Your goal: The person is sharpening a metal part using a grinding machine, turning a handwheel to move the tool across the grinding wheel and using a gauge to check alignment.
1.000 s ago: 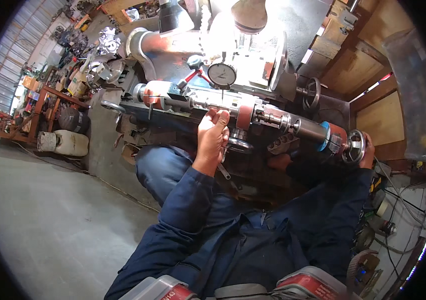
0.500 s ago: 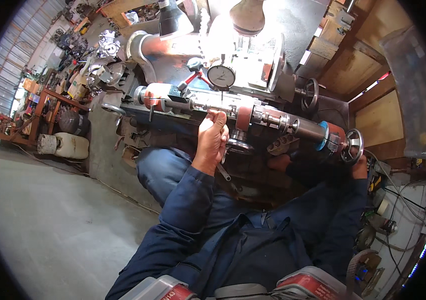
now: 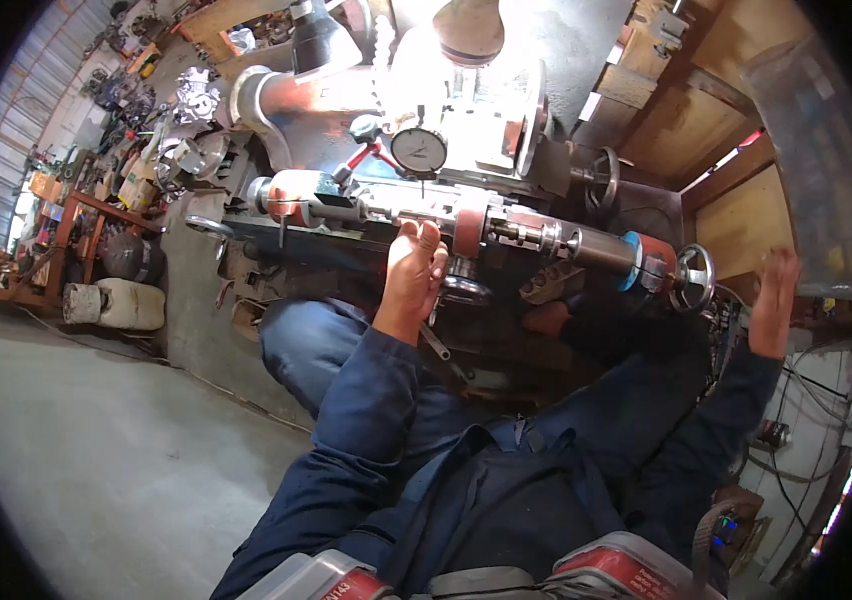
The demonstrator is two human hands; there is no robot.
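My left hand [image 3: 414, 272] is closed, its curled fingers up against a metal shaft [image 3: 426, 214] held lengthwise in the grinding or lathe-like machine. What the fingertips grip is hidden behind the hand. Just above them, a round white dial gauge [image 3: 419, 150] stands with its stem down toward the shaft, next to a red arm with a dark knob [image 3: 365, 128]. My right hand [image 3: 774, 300] is raised at the right with fingers stretched out, holding nothing. It is apart from the metal handwheel [image 3: 694, 279] at the machine's right end.
A second handwheel [image 3: 602, 180] sits behind the machine. Below my left hand are a horizontal handwheel [image 3: 466, 290] and a spanner-like bar [image 3: 435, 343]. Lamps [image 3: 324, 42] hang over the back. A shelf of parts [image 3: 66, 230] and a whitish container [image 3: 131, 305] stand at the left.
My right hand has come away from beside the right-end handwheel and moved up and to the right, fingers extended. My left hand stays at the shaft. The whole view has shifted slightly.
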